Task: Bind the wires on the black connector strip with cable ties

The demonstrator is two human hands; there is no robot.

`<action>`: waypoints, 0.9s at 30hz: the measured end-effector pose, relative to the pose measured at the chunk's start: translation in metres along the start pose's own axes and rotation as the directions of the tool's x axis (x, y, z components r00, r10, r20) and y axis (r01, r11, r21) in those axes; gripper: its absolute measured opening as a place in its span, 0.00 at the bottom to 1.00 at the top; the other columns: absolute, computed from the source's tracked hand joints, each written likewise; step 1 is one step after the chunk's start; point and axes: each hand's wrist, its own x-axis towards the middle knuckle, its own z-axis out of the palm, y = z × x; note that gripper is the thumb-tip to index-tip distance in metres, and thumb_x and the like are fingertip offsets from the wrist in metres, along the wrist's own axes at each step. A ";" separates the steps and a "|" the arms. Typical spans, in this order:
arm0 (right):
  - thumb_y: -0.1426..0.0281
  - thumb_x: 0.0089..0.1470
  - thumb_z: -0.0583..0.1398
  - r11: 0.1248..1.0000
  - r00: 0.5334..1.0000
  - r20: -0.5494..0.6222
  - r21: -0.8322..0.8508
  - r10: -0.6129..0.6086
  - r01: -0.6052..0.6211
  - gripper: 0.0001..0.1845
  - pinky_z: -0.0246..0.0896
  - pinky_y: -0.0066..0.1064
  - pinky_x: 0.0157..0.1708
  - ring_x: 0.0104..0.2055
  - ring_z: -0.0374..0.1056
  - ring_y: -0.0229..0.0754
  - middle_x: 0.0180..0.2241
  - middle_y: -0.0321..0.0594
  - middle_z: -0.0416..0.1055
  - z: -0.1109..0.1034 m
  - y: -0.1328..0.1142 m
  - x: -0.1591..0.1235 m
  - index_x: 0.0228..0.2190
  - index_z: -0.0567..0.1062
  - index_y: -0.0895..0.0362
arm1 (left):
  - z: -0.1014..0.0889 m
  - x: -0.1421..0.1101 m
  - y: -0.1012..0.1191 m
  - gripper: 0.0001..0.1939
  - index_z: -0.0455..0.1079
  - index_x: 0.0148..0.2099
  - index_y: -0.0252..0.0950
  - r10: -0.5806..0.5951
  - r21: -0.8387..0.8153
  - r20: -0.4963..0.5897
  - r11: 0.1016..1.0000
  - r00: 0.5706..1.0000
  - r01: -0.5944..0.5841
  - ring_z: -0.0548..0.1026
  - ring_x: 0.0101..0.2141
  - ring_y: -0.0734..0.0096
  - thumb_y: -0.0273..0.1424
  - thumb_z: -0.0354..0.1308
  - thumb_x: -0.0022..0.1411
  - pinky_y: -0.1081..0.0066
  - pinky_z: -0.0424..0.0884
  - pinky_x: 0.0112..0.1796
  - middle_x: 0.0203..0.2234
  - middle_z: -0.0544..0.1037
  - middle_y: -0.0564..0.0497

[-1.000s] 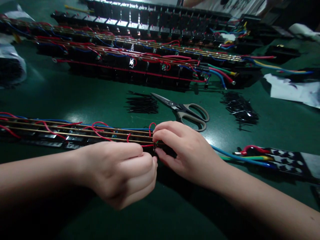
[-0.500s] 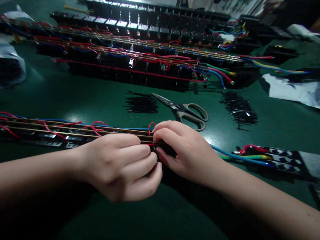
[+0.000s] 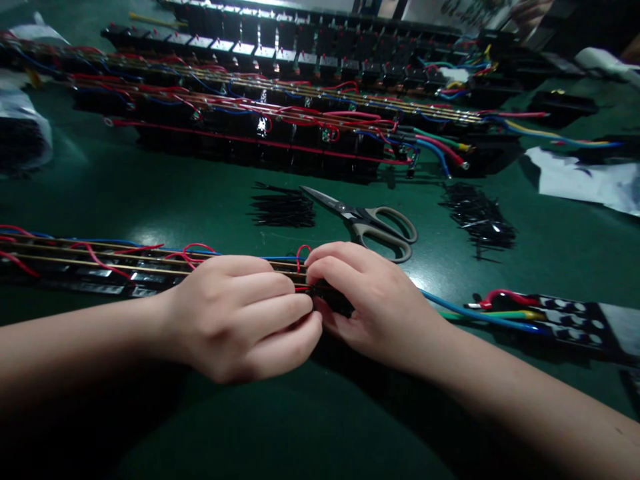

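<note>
A long black socket strip (image 3: 100, 270) with brass rails and red and blue wires lies across the green table (image 3: 150, 193) in front of me. My left hand (image 3: 245, 317) is curled closed at the strip's right part, fingertips pinched against the wires. My right hand (image 3: 370, 300) is closed on the same spot from the right, fingers pressed on a red wire loop (image 3: 303, 253) and the strip's black body. What the fingertips pinch is hidden between the two hands.
Scissors (image 3: 370, 220) lie just behind my right hand, between two piles of black cable ties (image 3: 283, 207) (image 3: 477, 220). Several wired strips (image 3: 260, 127) are stacked at the back. A strip end with coloured cables (image 3: 530, 317) lies at the right, white paper (image 3: 585, 180) beyond it.
My left hand has moved up and slightly right, closing in against my right hand at the strip. The right hand has hardly moved.
</note>
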 end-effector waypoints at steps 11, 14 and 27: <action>0.76 0.58 0.60 1.000 1.000 -0.001 0.002 -0.015 0.015 0.06 0.70 0.38 0.45 0.47 0.73 0.49 0.47 0.49 0.77 -0.001 0.000 0.000 0.39 0.73 0.56 | 0.001 -0.002 0.000 0.06 0.76 0.44 0.36 -0.012 0.027 -0.009 1.000 1.000 0.012 0.80 0.30 0.68 0.24 0.59 0.66 0.66 0.72 0.29 0.30 0.82 0.50; 0.75 0.59 0.59 1.000 1.000 0.001 0.012 -0.018 0.018 0.06 0.70 0.39 0.45 0.47 0.73 0.49 0.47 0.49 0.78 -0.002 0.000 0.000 0.39 0.73 0.56 | 0.001 -0.006 0.002 0.07 0.76 0.44 0.38 -0.009 0.076 -0.001 0.997 1.000 0.009 0.80 0.31 0.68 0.25 0.59 0.66 0.66 0.74 0.30 0.31 0.83 0.51; 0.76 0.59 0.58 0.999 0.999 0.002 -0.011 -0.037 0.037 0.07 0.70 0.39 0.44 0.46 0.73 0.49 0.47 0.50 0.77 -0.002 -0.001 0.001 0.39 0.74 0.57 | -0.007 0.003 0.007 0.09 0.81 0.43 0.34 0.058 0.100 -0.031 0.994 0.998 -0.054 0.78 0.25 0.71 0.26 0.58 0.67 0.69 0.76 0.24 0.34 0.85 0.49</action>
